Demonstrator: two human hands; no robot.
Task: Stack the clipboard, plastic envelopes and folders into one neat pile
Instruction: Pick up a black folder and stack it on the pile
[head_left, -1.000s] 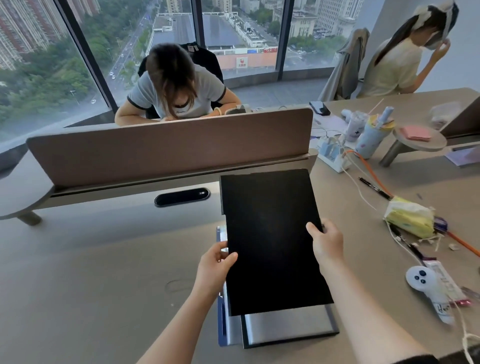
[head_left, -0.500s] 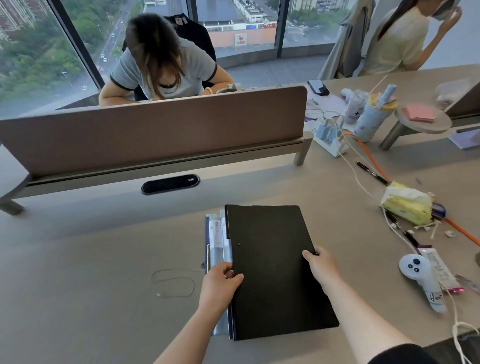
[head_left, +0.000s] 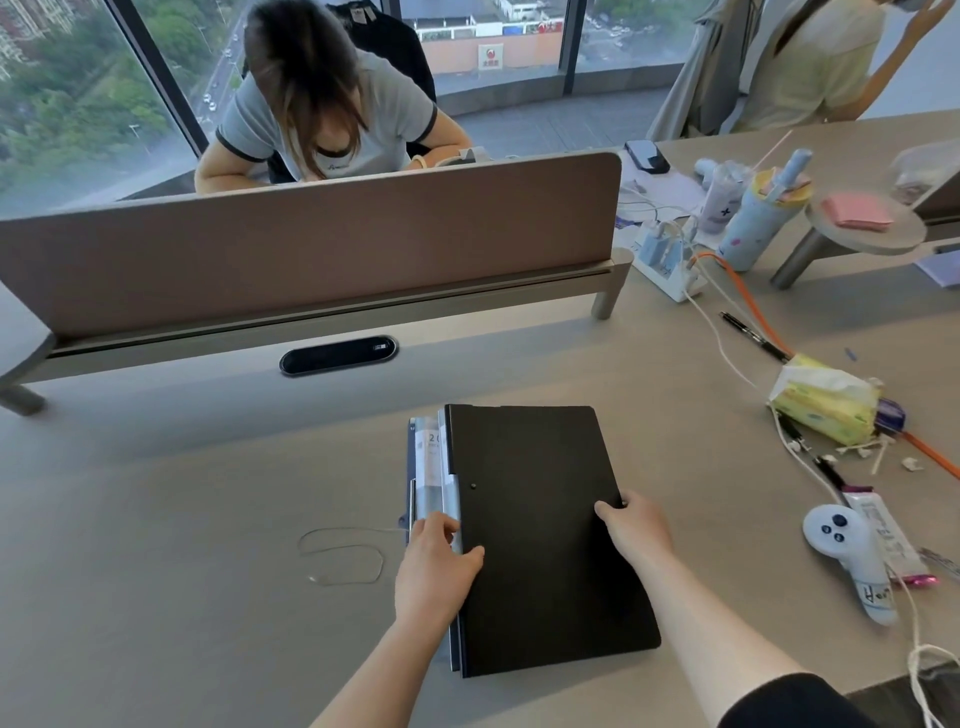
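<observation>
A black folder (head_left: 540, 525) lies flat on top of a pile on the grey desk (head_left: 182, 519). Beneath it, grey and bluish plastic envelopes and folders (head_left: 428, 457) stick out along the pile's left edge. My left hand (head_left: 436, 566) rests on that left edge, fingers on the protruding envelopes and thumb on the black folder. My right hand (head_left: 631, 525) grips the black folder's right edge. What lies lower in the pile is hidden under the black cover.
A thin wire loop (head_left: 340, 556) lies left of the pile. To the right are a white controller (head_left: 847, 556), a tissue pack (head_left: 826, 400), pens, cables, a power strip (head_left: 667, 265) and cups. A brown divider (head_left: 311, 234) stands behind; two people sit beyond.
The black folder came down from a raised, tilted hold onto the pile and now lies flat. Both hands stayed at its left and right edges.
</observation>
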